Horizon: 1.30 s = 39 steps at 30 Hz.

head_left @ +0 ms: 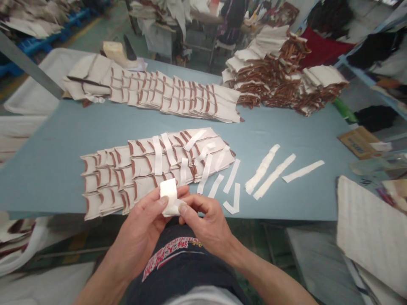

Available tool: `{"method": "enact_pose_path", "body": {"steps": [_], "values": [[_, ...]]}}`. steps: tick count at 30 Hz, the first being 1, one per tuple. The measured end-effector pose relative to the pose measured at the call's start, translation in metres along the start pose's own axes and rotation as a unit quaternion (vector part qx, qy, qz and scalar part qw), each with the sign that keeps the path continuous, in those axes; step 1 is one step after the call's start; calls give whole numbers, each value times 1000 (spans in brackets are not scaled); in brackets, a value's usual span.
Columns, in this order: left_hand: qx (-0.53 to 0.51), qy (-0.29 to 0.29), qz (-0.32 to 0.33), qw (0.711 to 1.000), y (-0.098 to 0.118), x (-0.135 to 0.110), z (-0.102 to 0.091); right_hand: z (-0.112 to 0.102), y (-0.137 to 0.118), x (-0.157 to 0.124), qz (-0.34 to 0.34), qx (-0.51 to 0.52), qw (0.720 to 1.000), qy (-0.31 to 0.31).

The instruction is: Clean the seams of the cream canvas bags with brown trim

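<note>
Both hands hold a folded white strip (169, 195) in front of my body, at the table's near edge. My left hand (144, 220) grips it with the thumb pressed on its face. The thumb and fingers of my right hand (206, 222) pinch its lower right end. Just beyond lie overlapping rows of cream fabric pieces with brown edges (146, 163). Several loose white strips (158, 156) are scattered over these pieces and on the table to their right. Three longer strips (275, 177) lie apart, further right.
On the blue-green table (286, 131), a second row of cream pieces (178, 95) runs along the back. Tall stacks of brown-edged fabric (270, 72) stand at the back right. A cardboard box (358, 142) sits at the right edge. White tubs (34, 84) are at the left.
</note>
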<state>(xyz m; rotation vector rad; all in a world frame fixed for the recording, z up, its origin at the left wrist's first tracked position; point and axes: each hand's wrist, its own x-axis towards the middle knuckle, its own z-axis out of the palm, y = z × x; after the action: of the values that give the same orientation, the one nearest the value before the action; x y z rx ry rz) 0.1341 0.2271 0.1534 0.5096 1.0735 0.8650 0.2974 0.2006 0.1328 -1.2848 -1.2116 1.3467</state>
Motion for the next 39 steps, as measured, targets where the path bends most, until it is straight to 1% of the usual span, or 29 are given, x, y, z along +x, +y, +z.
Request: {"method": "enact_pose_path", "body": {"steps": [2,3,8,12,16,19,22,24,27,31,32,34,36,37,38,39], "values": [[27,-34,1,999,-1,-5,-5,2,-1,-3,-13,-14,1000,9],[41,-39,7,998,-2,-7,-7,2,-1,-5,-17,-22,1000,12],[132,-17,51,990,-10,-13,-10,3,-2,-10,-34,-46,998,28],[132,-29,59,989,-16,-13,-11,1,-4,-12,-48,-53,997,38],[166,-33,62,984,-17,-11,-8,-1,-5,-10,-17,-4,999,43],[188,-20,64,980,-13,-11,-1,-2,-4,-7,17,51,998,38],[209,-3,82,975,-9,-11,7,-5,-3,-5,43,91,994,48],[212,-5,87,973,-9,-10,10,-7,-3,-3,53,99,992,64],[203,-17,69,977,-11,-7,10,-11,-4,0,49,88,991,87],[208,-28,52,976,-14,-4,5,-17,-6,3,6,41,991,125],[215,-32,59,974,-14,-3,4,-18,-6,4,-18,13,991,134],[240,-43,87,966,-14,-2,3,-18,-7,3,-99,-60,983,146],[265,-57,117,955,-16,-1,2,-17,-8,2,-195,-117,962,150],[272,-63,127,952,-17,-1,2,-16,-7,1,-230,-127,953,148],[273,-69,132,950,-20,0,1,-14,-7,0,-243,-121,952,144],[268,-76,130,952,-23,1,0,-13,-6,-1,-231,-99,958,136]]}}
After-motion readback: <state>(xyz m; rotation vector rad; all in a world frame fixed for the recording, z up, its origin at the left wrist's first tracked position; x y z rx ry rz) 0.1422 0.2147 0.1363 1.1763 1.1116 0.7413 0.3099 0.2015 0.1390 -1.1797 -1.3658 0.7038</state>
